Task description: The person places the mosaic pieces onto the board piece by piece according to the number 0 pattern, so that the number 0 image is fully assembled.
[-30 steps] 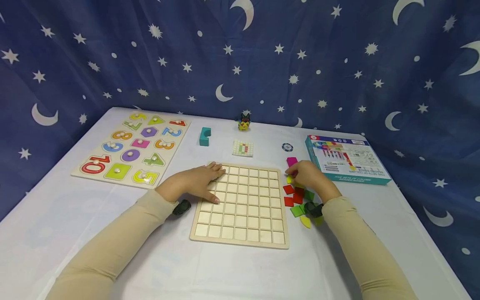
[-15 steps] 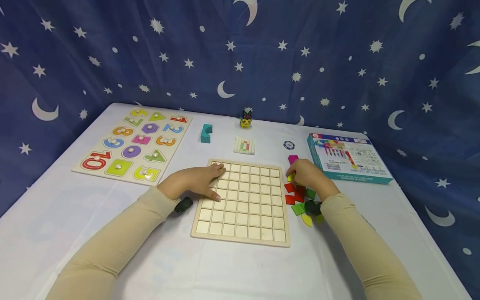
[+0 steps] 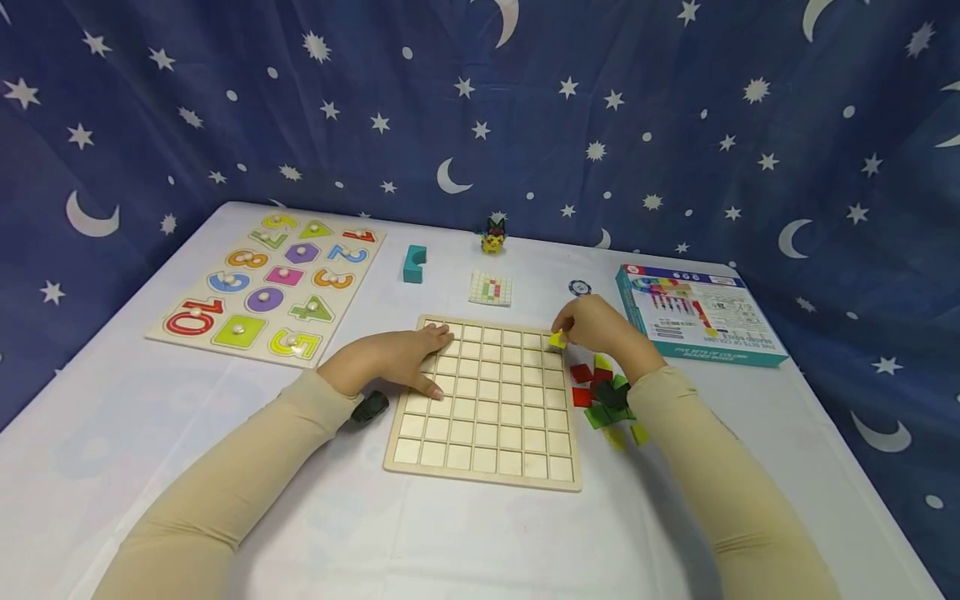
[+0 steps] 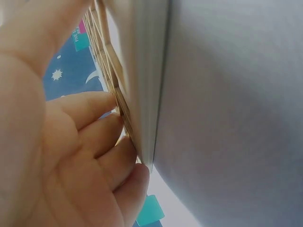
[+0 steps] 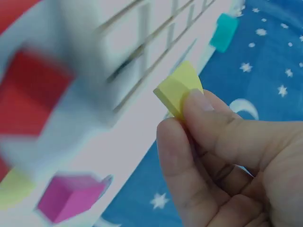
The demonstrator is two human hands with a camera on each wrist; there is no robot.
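My right hand [image 3: 596, 323] pinches a small yellow tile [image 5: 182, 87] with a curved edge between thumb and forefinger. It is over the far right corner of the gridded wooden board [image 3: 483, 479]. My left hand [image 3: 393, 358] rests on the board's left side, its fingers and thumb spread. In the left wrist view its fingertips [image 4: 130, 151] lie along the board's edge. Beside the board's right side, partly under my right wrist, lie red tiles [image 3: 582, 397], green tiles [image 3: 597, 416] and yellow tiles [image 3: 639, 433]. A magenta block [image 5: 71, 198] shows in the right wrist view; the hand hides it in the head view.
A number puzzle board [image 3: 255, 329] lies at the left. Behind the grid board are a teal block [image 3: 413, 265], a small pattern card [image 3: 491, 289], a yellow-and-black figurine [image 3: 492, 237] and a round chip [image 3: 580, 287]. A flat box [image 3: 701, 317] is at the right, before a starry curtain [image 3: 360, 100].
My right hand has lifted the yellow tile from the pile and carried it left and away from me to the board's far right corner. The left hand has stayed put.
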